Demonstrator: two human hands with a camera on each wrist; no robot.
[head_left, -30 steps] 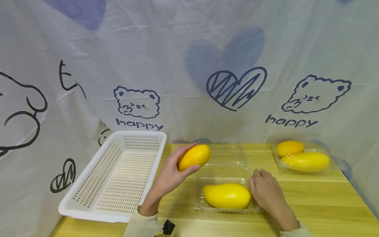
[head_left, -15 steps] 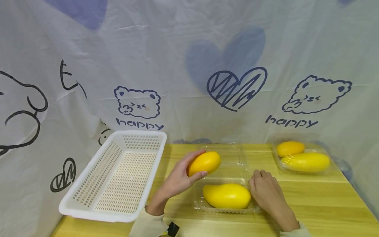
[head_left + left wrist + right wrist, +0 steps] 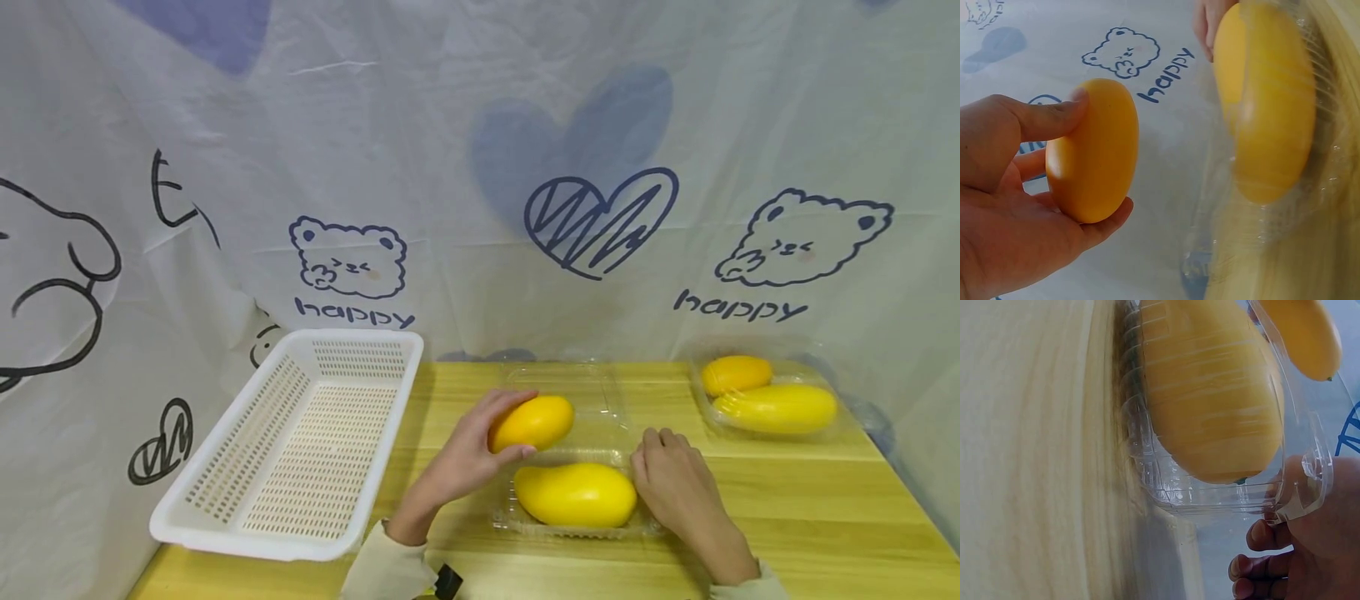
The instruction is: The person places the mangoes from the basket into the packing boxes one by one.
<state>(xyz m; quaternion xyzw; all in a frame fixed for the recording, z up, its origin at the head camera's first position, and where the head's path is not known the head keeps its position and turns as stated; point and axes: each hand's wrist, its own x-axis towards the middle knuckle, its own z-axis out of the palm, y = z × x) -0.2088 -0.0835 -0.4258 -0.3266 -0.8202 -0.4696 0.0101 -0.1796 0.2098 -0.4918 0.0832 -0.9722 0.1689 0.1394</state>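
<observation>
My left hand (image 3: 468,454) grips a small orange-yellow mango (image 3: 534,423) between thumb and fingers, above the back left part of an open clear plastic clamshell box (image 3: 504,527). In the left wrist view the held mango (image 3: 1094,153) is apart from the box. Inside the box lies a larger yellow mango (image 3: 577,496) on its side. My right hand (image 3: 678,483) is at the box's right edge with curled fingers; the right wrist view shows the thumb and fingers at the clear rim (image 3: 1297,512), pinching its corner. The box's lid (image 3: 585,387) lies folded back behind it.
A white perforated plastic basket (image 3: 408,392) stands on the left of the wooden table (image 3: 810,500). At the back right, another clear box (image 3: 701,412) holds two mangoes (image 3: 776,408). A printed cloth (image 3: 465,275) hangs behind the table.
My left hand has carried the small mango rightward and down, from beside the box to over its back left part. The right hand has stayed at the box's edge.
</observation>
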